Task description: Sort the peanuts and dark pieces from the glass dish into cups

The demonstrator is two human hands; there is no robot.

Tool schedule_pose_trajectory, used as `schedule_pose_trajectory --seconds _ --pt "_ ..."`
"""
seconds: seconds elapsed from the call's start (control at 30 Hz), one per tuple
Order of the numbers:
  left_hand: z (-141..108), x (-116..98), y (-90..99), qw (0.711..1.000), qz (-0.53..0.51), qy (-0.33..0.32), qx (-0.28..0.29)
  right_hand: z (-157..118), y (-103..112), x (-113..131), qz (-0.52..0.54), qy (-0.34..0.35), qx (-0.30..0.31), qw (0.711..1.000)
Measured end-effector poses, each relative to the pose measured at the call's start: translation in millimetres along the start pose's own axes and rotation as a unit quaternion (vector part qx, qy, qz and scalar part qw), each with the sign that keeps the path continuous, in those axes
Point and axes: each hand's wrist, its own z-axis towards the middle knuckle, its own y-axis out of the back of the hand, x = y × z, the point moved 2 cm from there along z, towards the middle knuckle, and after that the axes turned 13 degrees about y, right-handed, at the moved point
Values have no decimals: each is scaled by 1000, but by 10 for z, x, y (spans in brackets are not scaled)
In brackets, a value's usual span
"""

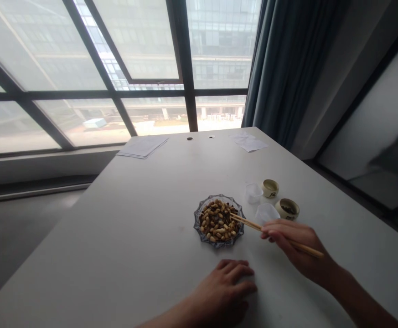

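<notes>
A pair of wooden chopsticks (pixel 250 222) is gripped in my right hand (pixel 297 241). Their tips reach down to the right part of a pile of peanuts (pixel 215 223) in their shells, mixed with dark pieces too small to name. I cannot tell whether the tips pinch anything. A scalloped glass bowl (pixel 196 221) holds this pile. In front of the bowl, my left hand (pixel 224 287) rests on the white table with bent, slightly parted fingers and nothing visible in it. Beyond my right hand stands a small beige cup (pixel 281 214) with dark pieces inside, beside a clear plastic container (pixel 267 212).
Farther back are another beige cup (pixel 265 192) and a second clear container (pixel 253 194). Papers (pixel 142 148) lie at the table's far left corner, and more sheets (pixel 251 144) at the far right. Windows and a dark curtain (pixel 274 68) rise behind the table (pixel 133 237).
</notes>
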Motion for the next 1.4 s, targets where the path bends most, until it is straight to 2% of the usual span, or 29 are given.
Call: schedule_pose_trajectory --seconds 0.13,0.33,0.47,1.13,1.4 --pt "-6 17 3 1000 12 -11 1 170 -246 -142 4 -6 91 996" --pt "-13 43 -8 1000 19 -19 -1 263 -348 -239 -12 -7 131 991" --pt "-21 51 -11 1000 16 -24 -4 283 -367 -259 -33 -13 134 990" --pt "-11 47 1 1000 22 -21 2 321 -318 -281 -5 19 168 986" --pt "-13 58 -15 999 24 -27 -5 277 -326 -313 8 17 119 993"
